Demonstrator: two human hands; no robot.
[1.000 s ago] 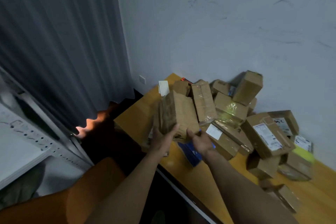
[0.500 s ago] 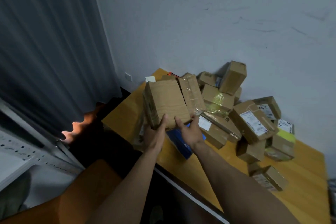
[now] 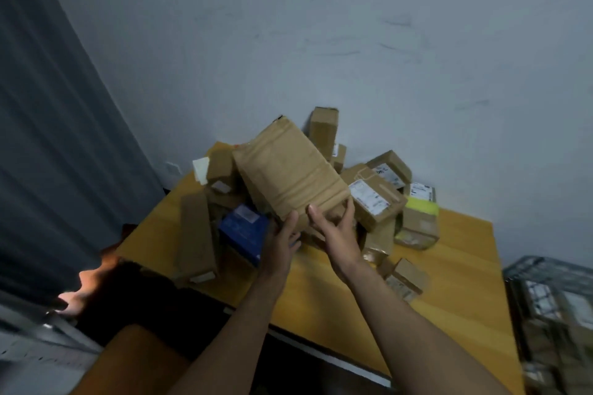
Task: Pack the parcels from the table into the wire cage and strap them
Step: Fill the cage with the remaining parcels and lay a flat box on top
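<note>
While left hand [image 3: 281, 242] and right hand [image 3: 337, 234] grip the brown parcel [image 3: 288, 170], labels [image 3: 369, 199] seem illegible.

The wire cage [image 3: 552, 269] runs off the right edge, its contents blurred. The held-up parcel [image 3: 290, 176] covers much of the pile [image 3: 375, 202] behind it.

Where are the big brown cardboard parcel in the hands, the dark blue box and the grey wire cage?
Big brown cardboard parcel [image 3: 288, 173], head view: its broad taped face.
Dark blue box [image 3: 240, 236], head view: its top face.
Grey wire cage [image 3: 550, 269], head view: its top rim.
</note>
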